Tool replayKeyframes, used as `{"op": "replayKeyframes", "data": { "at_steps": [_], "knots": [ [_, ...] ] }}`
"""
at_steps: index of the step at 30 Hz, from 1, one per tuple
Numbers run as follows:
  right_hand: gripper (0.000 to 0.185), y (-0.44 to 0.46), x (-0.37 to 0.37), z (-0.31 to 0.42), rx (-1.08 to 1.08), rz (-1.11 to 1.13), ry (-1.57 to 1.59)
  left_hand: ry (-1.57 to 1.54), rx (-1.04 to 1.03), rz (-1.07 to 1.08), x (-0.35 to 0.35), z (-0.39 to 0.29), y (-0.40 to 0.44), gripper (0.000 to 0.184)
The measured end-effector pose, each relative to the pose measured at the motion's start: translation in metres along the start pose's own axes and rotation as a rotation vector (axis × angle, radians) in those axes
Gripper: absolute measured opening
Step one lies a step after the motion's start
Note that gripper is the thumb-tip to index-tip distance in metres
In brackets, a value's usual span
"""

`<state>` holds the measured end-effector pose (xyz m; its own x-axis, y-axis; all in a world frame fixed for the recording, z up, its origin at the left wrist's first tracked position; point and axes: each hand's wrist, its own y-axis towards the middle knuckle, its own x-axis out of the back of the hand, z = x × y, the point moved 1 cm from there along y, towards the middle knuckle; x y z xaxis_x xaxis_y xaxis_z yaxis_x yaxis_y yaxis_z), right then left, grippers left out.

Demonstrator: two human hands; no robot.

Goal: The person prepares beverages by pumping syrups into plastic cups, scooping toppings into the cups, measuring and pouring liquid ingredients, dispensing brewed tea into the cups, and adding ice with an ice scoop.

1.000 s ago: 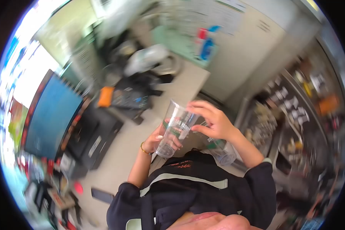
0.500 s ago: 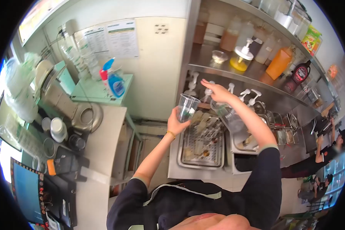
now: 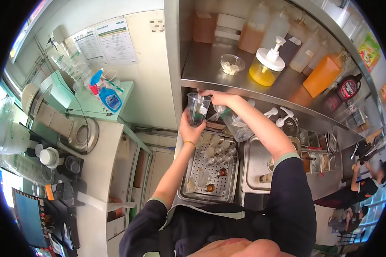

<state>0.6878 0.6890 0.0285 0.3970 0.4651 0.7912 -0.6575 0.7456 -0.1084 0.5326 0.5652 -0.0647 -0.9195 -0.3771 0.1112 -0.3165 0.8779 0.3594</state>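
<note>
Grips a clear cup (image 3: 194, 105) in the left hand (image 3: 191, 130), mouth upward, just beyond the perforated tray (image 3: 227, 183) at its far left end. Has the right hand (image 3: 222, 98) at the cup's rim, likewise beyond the tray (cannot tell its grip). Shows a second cup (image 3: 238, 129), tilted, near the tray's far right corner, and small clear containers (image 3: 221, 150) inside the tray.

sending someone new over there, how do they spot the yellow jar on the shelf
Find the steel shelf above the right hand. On it, between the small clear bowl and the orange bottle, stands the yellow jar. Unlike its neighbours, it has a wide white lid topped by a pump.
</note>
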Motion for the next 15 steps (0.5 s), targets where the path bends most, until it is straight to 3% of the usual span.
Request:
{"op": "replayKeyframes", "data": {
  "at_steps": [1,4,8,11,14,15],
  "knots": [
    [0.058,0.001,0.0,0.005,0.069,0.038,-0.064,0.022,-0.024,-0.024,-0.002,0.004,-0.002,0.084],
    [0.057,-0.007,0.0,0.018,-0.001,-0.025,-0.155,0.031,-0.062,-0.065,-0.01,0.019,-0.009,0.084],
    [0.055,0.004,0.001,0.031,-0.205,-0.08,-0.043,0.028,-0.023,-0.046,-0.004,0.013,-0.005,0.085],
    [0.057,0.004,-0.005,0.014,-0.096,-0.008,-0.085,0.024,0.009,-0.03,-0.002,0.009,-0.01,0.085],
    [0.066,-0.011,0.005,0.051,-0.194,0.04,-0.261,0.043,0.007,-0.019,0.003,0.006,-0.007,0.086],
    [0.068,-0.012,0.001,0.046,-0.122,-0.022,-0.279,0.051,0.001,-0.017,0.001,0.002,-0.006,0.086]
  ]
}}
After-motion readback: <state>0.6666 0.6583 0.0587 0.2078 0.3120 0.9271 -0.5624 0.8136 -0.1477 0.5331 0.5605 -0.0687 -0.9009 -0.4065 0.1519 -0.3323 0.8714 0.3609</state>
